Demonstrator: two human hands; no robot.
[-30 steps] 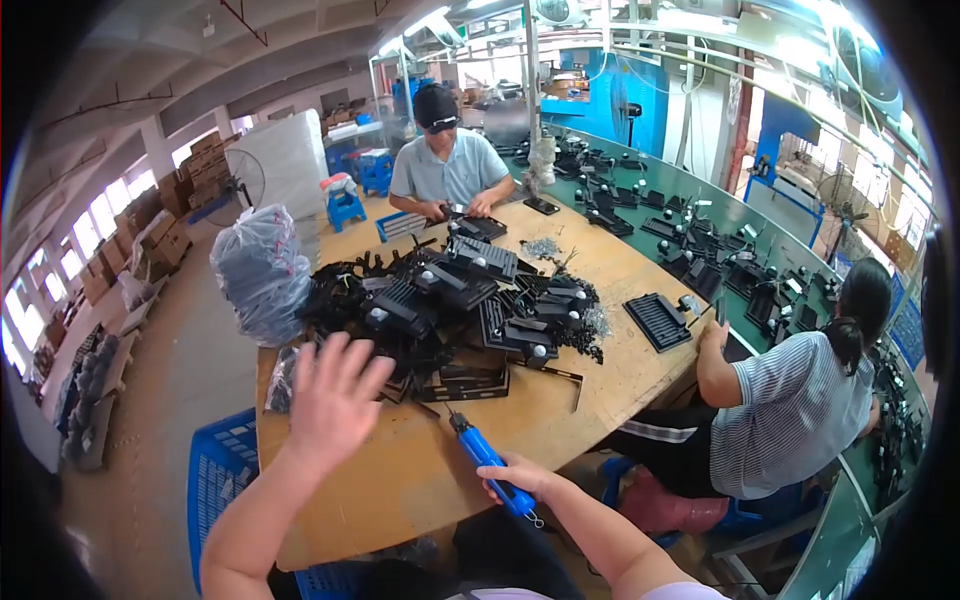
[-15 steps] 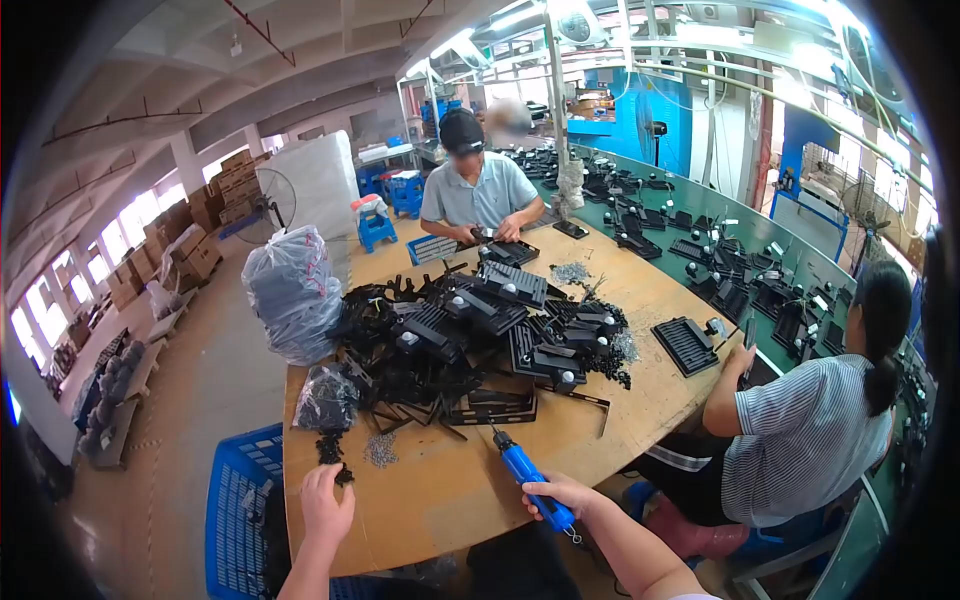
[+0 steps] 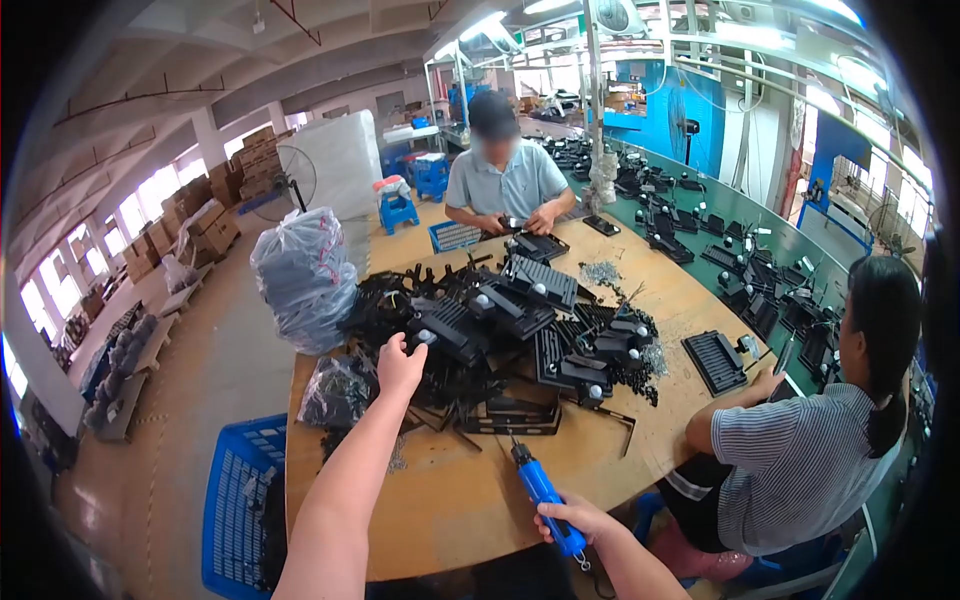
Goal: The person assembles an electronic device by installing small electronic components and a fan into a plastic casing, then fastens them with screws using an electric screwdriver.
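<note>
My left hand (image 3: 402, 364) is stretched out over the pile of black parts, fingers apart. Its fingertips are right at the white dome of a black ribbed lamp housing (image 3: 452, 328). In my right hand (image 3: 572, 517) is a blue electric screwdriver (image 3: 540, 484), its bit pointing away from me over the wooden table (image 3: 455, 520). Beyond the bit lie black metal brackets (image 3: 515, 416). A clear bag of black parts (image 3: 333, 392) sits beside my left forearm, which partly hides the small black pieces and screws there.
Across the table a person (image 3: 508, 175) handles a black housing; another person (image 3: 800, 430) sits at the right. A tall plastic-wrapped stack (image 3: 303, 280) stands at the left edge. Below is a blue crate (image 3: 232, 500). More housings lie on the green conveyor (image 3: 640, 155).
My left hand has left the small black pieces near the table's left edge and reached forward to the pile. My right hand still holds the screwdriver. The view has shifted slightly.
</note>
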